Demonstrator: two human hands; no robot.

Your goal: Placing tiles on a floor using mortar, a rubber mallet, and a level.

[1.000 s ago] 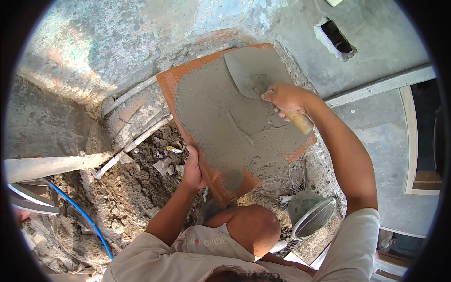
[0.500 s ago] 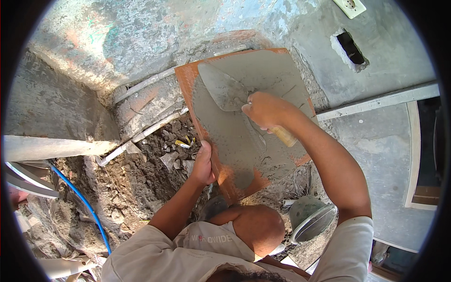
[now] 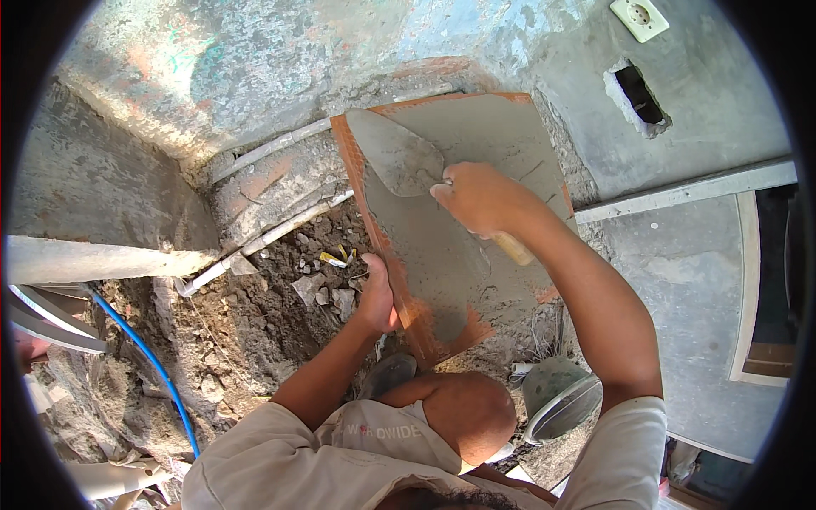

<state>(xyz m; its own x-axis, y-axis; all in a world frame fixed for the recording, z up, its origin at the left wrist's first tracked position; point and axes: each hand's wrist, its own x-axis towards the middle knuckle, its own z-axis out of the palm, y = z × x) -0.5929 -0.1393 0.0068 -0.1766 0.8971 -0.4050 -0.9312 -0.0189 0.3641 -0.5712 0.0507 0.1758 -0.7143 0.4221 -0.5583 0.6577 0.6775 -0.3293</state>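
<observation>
A large reddish-brown tile [image 3: 470, 333] is tilted in front of me, its back mostly covered with wet grey mortar [image 3: 442, 272]. My left hand [image 3: 378, 295] grips the tile's left edge near its lower corner, thumb pointing up and the other fingers out of sight behind it. My right hand [image 3: 480, 200] is closed round the yellowish handle of a trowel [image 3: 395, 153]. The trowel's pointed blade lies over the mortar at the upper left, its tip reaching the tile's left border.
White pipes [image 3: 293, 217] run along the broken wall base. Rubble and soil [image 3: 255, 314] lie at the left, with a blue hose [image 3: 153, 361]. A grey bucket [image 3: 557, 395] stands beside my knee. A wall socket [image 3: 639, 19] and a rectangular wall hole [image 3: 642, 95] are at the upper right.
The trowel blade has moved up and left toward the tile's upper left corner. My left hand and the tile have shifted slightly to the right.
</observation>
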